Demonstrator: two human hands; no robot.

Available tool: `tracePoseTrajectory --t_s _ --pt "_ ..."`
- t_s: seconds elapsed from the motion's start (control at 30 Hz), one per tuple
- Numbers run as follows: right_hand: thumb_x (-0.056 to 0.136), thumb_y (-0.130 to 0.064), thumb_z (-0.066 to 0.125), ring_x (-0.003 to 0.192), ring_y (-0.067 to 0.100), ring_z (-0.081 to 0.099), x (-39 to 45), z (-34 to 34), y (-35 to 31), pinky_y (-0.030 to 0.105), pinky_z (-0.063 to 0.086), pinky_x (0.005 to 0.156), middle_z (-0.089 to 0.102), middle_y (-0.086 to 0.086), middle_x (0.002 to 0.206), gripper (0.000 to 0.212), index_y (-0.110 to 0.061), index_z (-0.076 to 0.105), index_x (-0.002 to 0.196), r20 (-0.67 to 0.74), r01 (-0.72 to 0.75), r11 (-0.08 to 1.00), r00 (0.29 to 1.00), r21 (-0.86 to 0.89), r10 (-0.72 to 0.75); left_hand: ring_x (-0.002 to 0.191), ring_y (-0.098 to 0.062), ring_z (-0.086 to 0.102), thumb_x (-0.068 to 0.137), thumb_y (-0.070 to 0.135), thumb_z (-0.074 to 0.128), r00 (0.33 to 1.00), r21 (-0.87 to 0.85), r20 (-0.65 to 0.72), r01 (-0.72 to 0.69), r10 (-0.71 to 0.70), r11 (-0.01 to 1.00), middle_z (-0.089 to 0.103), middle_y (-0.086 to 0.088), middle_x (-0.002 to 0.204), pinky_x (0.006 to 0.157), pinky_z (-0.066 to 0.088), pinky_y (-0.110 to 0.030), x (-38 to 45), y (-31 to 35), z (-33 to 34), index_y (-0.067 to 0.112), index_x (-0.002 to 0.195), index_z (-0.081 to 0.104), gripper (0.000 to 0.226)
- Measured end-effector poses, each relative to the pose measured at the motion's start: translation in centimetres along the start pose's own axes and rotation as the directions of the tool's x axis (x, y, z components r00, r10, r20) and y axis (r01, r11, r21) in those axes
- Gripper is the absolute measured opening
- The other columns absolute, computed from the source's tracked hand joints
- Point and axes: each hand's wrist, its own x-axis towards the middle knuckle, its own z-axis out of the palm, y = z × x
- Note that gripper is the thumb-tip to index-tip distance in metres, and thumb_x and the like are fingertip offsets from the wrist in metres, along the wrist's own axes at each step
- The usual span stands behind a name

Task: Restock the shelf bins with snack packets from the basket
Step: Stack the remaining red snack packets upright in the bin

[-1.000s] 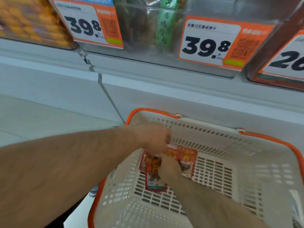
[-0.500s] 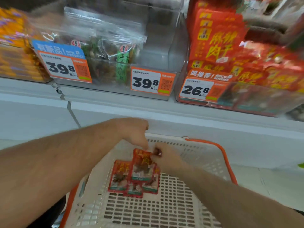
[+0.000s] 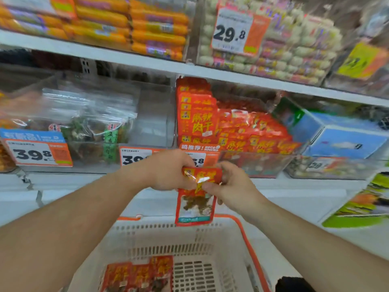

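Both hands hold red snack packets up in front of the shelf, above the basket. My left hand grips the top left corner, my right hand pinches the right side. The packets hang down with their lower part free. Straight behind them is a clear shelf bin filled with the same red packets. Below, the white basket with an orange rim holds several more red packets on its floor.
Left of the red bin stands a clear bin of transparent snack bags with a 39.8 price tag. A blue box sits to the right. The upper shelf carries orange sausage packs and white round snacks.
Both hands rose out of the basket with red packets, up to the height of the shelf bin. My view tilted upward, so the upper shelves came into sight.
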Motion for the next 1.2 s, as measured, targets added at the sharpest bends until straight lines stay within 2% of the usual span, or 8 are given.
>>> tracePoseTrajectory --t_s 0.13,0.23,0.33,0.47,0.57,0.77,0.93,1.2 --pt "0.088 -0.004 0.069 0.055 -0.001 0.059 -0.6 -2.4 -1.9 0.021 0.046 0.053 0.069 -0.011 0.068 0.017 -0.02 0.064 0.092 -0.081 0.071 0.994 0.995 0.081 -0.065 0.084 -0.006 0.065 0.086 0.042 0.068 0.949 -0.252 -0.313 -0.126 0.042 0.96 0.071 0.011 0.091 0.078 0.056 -0.034 0.3 1.8 0.0 0.027 0.097 0.073 0.019" --pt "0.086 -0.005 0.072 0.068 0.008 0.067 -0.5 -4.9 -3.3 0.029 0.054 0.066 0.072 -0.01 0.072 0.019 -0.023 0.065 0.086 -0.266 0.239 0.968 0.941 0.08 -0.21 0.075 -0.013 0.061 0.082 0.058 0.049 0.769 -0.393 -0.639 -0.297 -0.026 0.87 0.066 0.004 0.077 0.069 0.051 -0.036 0.3 2.3 -0.1 0.025 0.081 0.067 0.037" --pt "0.086 -0.007 0.072 0.065 0.015 0.066 0.2 -7.7 -5.2 0.031 0.054 0.066 0.07 -0.007 0.068 0.018 -0.024 0.065 0.084 -0.491 0.403 0.913 0.809 0.063 -0.323 0.087 -0.002 0.053 0.085 0.048 0.054 0.611 -0.327 -0.784 -0.258 -0.108 0.909 0.053 0.014 0.097 0.077 0.049 -0.032 1.0 1.6 -0.6 0.032 0.098 0.058 0.021" --pt "0.089 -0.011 0.069 0.071 0.019 0.063 2.5 -9.9 -7.4 0.033 0.053 0.07 0.065 -0.01 0.067 0.018 -0.025 0.062 0.082 -0.651 0.461 0.886 0.687 0.046 -0.323 0.119 -0.012 0.044 0.081 0.044 0.073 0.656 -0.338 -0.7 0.044 -0.283 0.94 0.031 0.002 0.135 0.1 0.044 -0.04 2.3 0.1 0.2 0.016 0.145 0.031 0.081" --pt "0.091 -0.016 0.068 0.071 0.017 0.059 4.9 -10.4 -7.7 0.033 0.051 0.07 0.064 -0.001 0.074 0.01 -0.022 0.062 0.085 -0.621 0.391 0.92 0.719 -0.012 -0.314 0.129 -0.024 0.047 0.073 0.054 0.076 0.702 -0.365 -0.61 0.164 -0.368 0.917 0.028 -0.003 0.151 0.101 0.045 -0.048 2.7 -0.1 0.8 0.017 0.151 0.016 0.105" --pt "0.091 -0.019 0.067 0.09 0.015 0.067 9.3 -10.2 -6.7 0.038 0.054 0.087 0.07 -0.005 0.09 0.011 -0.026 0.061 0.087 -0.487 0.221 0.969 0.838 -0.11 -0.246 0.114 -0.022 0.06 0.071 0.064 0.073 0.714 -0.17 -0.623 0.275 -0.319 0.946 0.048 0.002 0.14 0.086 0.052 -0.042 3.3 -0.3 0.8 0.027 0.144 0.027 0.094" --pt "0.093 -0.02 0.065 0.081 0.017 0.065 11.1 -9.6 -6.0 0.036 0.051 0.075 0.07 -0.003 0.085 0.006 -0.024 0.063 0.089 -0.411 0.137 0.988 0.898 -0.078 -0.157 0.104 -0.021 0.064 0.072 0.067 0.069 0.693 -0.087 -0.665 0.297 -0.277 0.951 0.05 0.003 0.135 0.077 0.052 -0.037 3.4 -0.6 1.2 0.028 0.14 0.031 0.087" --pt "0.093 -0.025 0.062 0.076 0.019 0.061 12.4 -8.6 -5.0 0.037 0.051 0.077 0.069 0.0 0.082 0.012 -0.02 0.063 0.083 -0.34 0.013 0.979 0.937 -0.205 -0.083 0.108 -0.02 0.063 0.074 0.067 0.068 0.678 -0.075 -0.686 0.293 -0.262 0.953 0.05 0.002 0.138 0.08 0.053 -0.037 3.4 -0.5 1.2 0.028 0.142 0.028 0.088"
